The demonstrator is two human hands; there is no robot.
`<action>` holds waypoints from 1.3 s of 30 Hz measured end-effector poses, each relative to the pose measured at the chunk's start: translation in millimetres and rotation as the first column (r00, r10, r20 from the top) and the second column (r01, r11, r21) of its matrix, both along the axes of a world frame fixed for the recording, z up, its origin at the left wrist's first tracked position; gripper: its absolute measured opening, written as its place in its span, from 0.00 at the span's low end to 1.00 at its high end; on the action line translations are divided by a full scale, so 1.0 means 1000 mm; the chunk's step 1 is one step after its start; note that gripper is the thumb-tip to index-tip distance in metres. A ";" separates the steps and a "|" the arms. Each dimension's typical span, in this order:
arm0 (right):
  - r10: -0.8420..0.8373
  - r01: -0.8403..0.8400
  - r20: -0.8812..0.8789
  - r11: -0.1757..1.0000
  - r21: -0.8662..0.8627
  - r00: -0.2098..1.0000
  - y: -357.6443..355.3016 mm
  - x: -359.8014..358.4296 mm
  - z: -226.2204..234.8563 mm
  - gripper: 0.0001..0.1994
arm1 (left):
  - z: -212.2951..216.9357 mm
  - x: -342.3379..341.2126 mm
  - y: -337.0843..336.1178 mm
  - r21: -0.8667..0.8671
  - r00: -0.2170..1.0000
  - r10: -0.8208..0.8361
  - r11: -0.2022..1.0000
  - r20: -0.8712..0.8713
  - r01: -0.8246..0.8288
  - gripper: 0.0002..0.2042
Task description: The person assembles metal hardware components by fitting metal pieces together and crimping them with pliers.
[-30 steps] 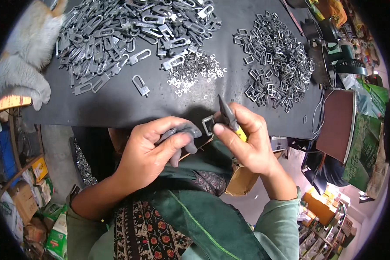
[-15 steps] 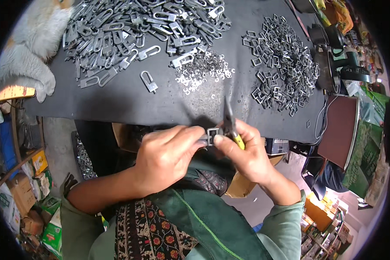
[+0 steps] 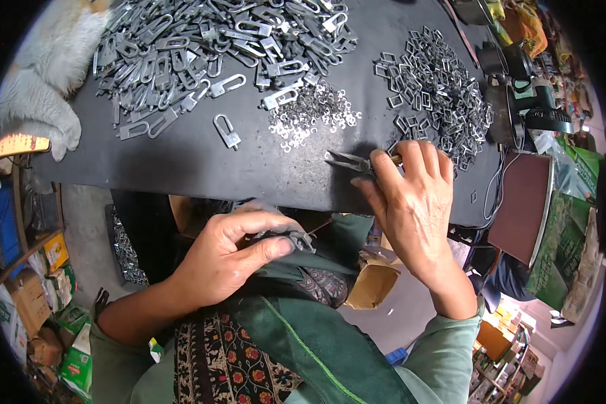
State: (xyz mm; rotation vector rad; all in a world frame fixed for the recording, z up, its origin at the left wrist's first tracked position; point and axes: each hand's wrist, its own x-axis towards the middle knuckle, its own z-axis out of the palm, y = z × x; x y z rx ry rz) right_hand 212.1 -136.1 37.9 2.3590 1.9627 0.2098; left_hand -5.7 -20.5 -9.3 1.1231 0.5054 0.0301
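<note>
My left hand (image 3: 239,256) is closed around a grey metal clip (image 3: 299,239) above my lap; most of it is hidden by the fingers, with its end showing beyond the thumb. Over the table, my right hand (image 3: 414,198) grips a pair of pliers (image 3: 357,163). The jaws are apart, and their tips are beside a small C-shaped ring (image 3: 328,155). Farther back lies a pile of small C-shaped rings (image 3: 310,114). One U-ended metal piece (image 3: 227,132) rests alone, in front of a large heap of similar U-ended pieces (image 3: 182,57).
Square metal rings (image 3: 438,87) are heaped on the right of the dark table (image 3: 182,168). A white-furred animal (image 3: 40,101) lies at its left edge. Below the table are a cardboard box (image 3: 374,283) and a tray of metal parts (image 3: 124,249). A brown panel (image 3: 522,198) stands at right.
My hands have drawn apart. My left hand has lowered toward my lap with the metal clip. My right hand has moved up and right over the table, turning the pliers' jaws leftward.
</note>
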 end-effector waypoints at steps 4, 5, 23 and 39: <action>-0.020 0.019 -0.003 0.998 -0.052 1.000 0.002 -0.003 0.000 0.14 | 0.002 -0.002 0.000 0.153 0.998 0.061 0.986 0.006 -0.061 0.08; -0.015 0.015 -0.005 0.999 -0.051 1.000 0.002 -0.004 0.000 0.14 | 0.003 -0.001 0.000 0.153 0.998 0.065 0.986 0.004 -0.065 0.08; 0.356 -0.360 -0.439 0.930 0.077 0.825 0.011 0.007 0.008 0.16 | 0.000 0.005 0.015 -0.365 0.996 0.061 0.927 -0.061 -0.079 0.11; 0.300 -0.343 -0.457 0.939 -0.013 0.838 -0.008 -0.002 0.011 0.15 | 0.005 -0.006 0.012 -0.384 0.985 -0.050 0.923 -0.164 -0.017 0.09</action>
